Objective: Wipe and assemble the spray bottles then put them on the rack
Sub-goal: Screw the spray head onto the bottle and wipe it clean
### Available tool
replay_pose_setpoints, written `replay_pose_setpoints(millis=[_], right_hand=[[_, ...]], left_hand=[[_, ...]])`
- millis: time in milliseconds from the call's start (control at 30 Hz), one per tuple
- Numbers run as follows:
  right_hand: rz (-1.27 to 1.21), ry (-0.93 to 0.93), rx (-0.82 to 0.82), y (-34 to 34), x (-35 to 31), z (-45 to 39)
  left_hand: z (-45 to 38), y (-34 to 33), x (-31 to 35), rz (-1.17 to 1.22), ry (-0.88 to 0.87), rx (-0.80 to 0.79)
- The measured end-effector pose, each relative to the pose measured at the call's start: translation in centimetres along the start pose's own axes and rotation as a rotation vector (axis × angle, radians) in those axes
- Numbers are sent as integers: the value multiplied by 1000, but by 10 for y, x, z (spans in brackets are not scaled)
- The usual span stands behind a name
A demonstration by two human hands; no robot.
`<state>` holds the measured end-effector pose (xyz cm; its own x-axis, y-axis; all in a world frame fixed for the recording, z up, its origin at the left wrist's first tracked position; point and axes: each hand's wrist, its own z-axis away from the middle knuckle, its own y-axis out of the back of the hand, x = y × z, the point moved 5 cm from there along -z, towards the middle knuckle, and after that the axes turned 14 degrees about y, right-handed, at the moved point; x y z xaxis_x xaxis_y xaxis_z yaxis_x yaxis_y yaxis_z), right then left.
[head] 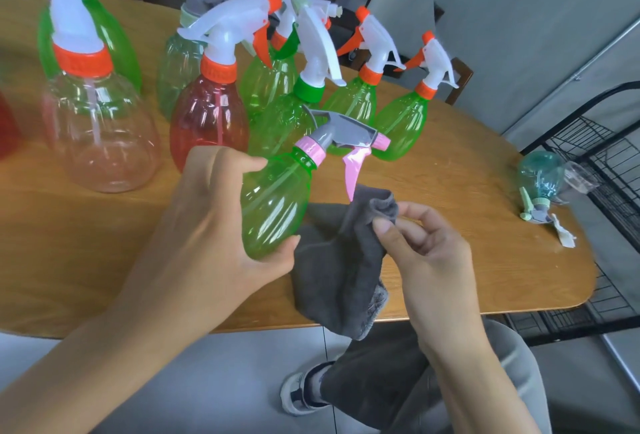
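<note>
Left hand (221,222) gripped the green bottle (273,205) while right hand (426,246), at four o'clock, pinched the grey cloth (339,260); wiping likely needed steady turning.

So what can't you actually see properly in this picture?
- Head view: the red bottle at the far left is cut off by the frame edge.
- The black wire rack runs past the right edge; its shelves are mostly unseen.
- The left hand hides part of the green plastic spray bottle.
- The grey cloth, pinched by the right hand, droops below the wooden table.
</note>
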<state>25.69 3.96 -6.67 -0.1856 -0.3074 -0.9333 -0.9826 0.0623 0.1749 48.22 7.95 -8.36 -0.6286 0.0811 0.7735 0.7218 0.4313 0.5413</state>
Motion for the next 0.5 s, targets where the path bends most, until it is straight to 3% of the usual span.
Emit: replay_pose_setpoints(millis=[200,500], right_hand=[[-115,-29,88,23,-6,-20],[-54,34,-32,26,-43,-43]], left_hand=[[-1,1,1,-45,-95,-79],[1,1,7,-179,-243,-143]])
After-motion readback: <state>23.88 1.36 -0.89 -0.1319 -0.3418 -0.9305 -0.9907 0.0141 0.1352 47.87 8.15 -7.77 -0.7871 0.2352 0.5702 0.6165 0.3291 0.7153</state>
